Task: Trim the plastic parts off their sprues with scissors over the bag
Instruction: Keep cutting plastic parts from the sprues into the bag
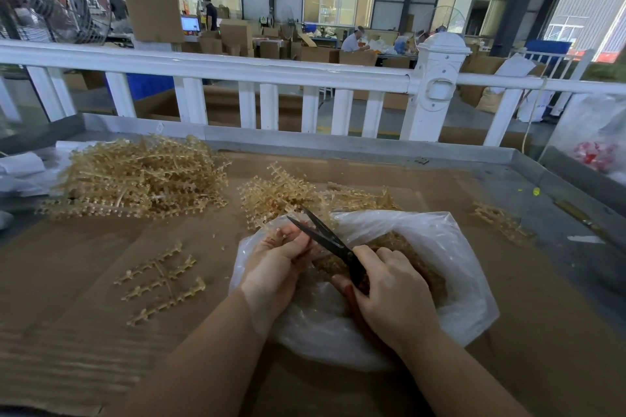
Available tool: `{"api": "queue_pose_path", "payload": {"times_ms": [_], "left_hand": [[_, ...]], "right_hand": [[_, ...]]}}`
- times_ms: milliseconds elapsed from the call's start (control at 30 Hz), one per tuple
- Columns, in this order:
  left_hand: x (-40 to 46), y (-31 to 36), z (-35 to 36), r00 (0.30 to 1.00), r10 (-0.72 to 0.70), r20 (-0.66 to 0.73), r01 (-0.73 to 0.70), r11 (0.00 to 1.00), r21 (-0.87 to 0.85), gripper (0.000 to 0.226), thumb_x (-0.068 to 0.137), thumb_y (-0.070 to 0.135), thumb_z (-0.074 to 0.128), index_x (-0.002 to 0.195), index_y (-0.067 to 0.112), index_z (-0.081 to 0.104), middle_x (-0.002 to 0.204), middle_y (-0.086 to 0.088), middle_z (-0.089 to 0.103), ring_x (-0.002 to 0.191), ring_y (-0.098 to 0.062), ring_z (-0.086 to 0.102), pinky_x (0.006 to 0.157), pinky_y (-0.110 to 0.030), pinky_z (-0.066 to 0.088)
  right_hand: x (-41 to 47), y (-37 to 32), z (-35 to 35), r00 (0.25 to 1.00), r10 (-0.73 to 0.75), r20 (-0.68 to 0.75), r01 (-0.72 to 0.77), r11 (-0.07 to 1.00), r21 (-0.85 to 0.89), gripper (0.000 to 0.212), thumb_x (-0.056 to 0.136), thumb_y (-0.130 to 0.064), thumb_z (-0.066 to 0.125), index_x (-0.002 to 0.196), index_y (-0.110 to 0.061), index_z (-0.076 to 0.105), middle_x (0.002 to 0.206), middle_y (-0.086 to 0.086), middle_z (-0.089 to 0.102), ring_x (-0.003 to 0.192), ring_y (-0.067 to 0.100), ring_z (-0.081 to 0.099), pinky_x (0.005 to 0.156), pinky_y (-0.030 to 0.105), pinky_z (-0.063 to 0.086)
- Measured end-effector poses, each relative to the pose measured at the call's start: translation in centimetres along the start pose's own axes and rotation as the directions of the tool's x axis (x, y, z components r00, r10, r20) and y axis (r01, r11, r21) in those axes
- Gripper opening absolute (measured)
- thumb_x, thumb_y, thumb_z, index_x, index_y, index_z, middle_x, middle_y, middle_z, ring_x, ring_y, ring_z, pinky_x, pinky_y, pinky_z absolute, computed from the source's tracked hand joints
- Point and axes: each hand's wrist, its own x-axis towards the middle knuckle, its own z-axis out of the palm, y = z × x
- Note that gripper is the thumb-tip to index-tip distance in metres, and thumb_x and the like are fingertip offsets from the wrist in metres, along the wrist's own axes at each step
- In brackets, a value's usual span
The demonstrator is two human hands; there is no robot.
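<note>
Mid-trim. Left hand [277, 259] pinches a tan sprue piece [271, 228] with fingers [293, 244] curled round it, holding it over the near-left rim of the clear plastic bag [450, 281]. Right hand [389, 294] is wrapped round the handles of the black scissors [327, 237], fingers clamped on them. Blades stand apart in a narrow V, tips pointing up-left, just beside the left fingertips. Cannot tell whether a part sits between the blades.

Bag lies open on the cardboard-covered table [84, 281], with a layer of cut tan parts [406, 247] inside, under the right hand.

Stock: a big pile of untrimmed sprues [135, 176] at far left, a smaller pile [288, 195] just behind the bag. One flat sprue [162, 281] lies left of the bag, another [501, 222] to the right.

Judgement: cutting step in hand, task far from done given the piles left. Next move calls for closing the blades at the gate with the left fingertips out of the way, keeping the piece over the bag opening so the part drops in. Risk: blades are very near the left fingers, and the piece sits close to the rim, so parts may land on the table.
</note>
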Motion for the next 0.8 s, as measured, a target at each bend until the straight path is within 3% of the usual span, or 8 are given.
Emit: {"api": "queue_pose_path", "payload": {"times_ms": [233, 467, 800], "left_hand": [[-0.23, 0.14, 0.22, 1.000, 0.006, 0.024, -0.006, 1.000, -0.011, 0.022, 0.090, -0.014, 0.043, 0.083, 0.001, 0.057, 0.065, -0.006, 0.068, 0.059, -0.013, 0.066, 0.055, -0.020, 0.054], [-0.05, -0.06, -0.04, 1.000, 0.011, 0.014, -0.011, 1.000, 0.005, 0.021, 0.090, -0.012, 0.047, 0.081, 0.003, 0.058, 0.068, -0.008, 0.066, 0.060, -0.013, 0.066, 0.055, -0.019, 0.054], [0.09, -0.21, -0.13, 1.000, 0.019, 0.006, -0.019, 0.999, 0.034, 0.016, 0.090, -0.011, 0.048, 0.086, 0.002, 0.058, 0.084, -0.013, 0.061, 0.076, -0.019, 0.060, 0.058, -0.019, 0.054]], "right_hand": [[0.11, -0.09, 0.06, 0.999, 0.011, 0.030, -0.011, 1.000, 0.017, 0.048, 0.089, -0.059, 0.046, 0.123, -0.025, 0.055, 0.104, -0.001, 0.060, 0.097, 0.019, 0.051, 0.076, 0.027, 0.042], [0.17, -0.46, 0.01, 0.998, -0.036, -0.042, 0.034, 0.998, -0.044, 0.037, 0.083, -0.048, 0.066, 0.101, -0.016, 0.067, 0.079, 0.004, 0.066, 0.072, 0.024, 0.061, 0.059, 0.032, 0.048], [0.27, -0.54, -0.17, 0.998, -0.041, -0.046, 0.039, 0.999, -0.033, 0.035, 0.081, -0.047, 0.069, 0.094, -0.015, 0.066, 0.071, 0.004, 0.064, 0.065, 0.024, 0.062, 0.056, 0.031, 0.048]]}}
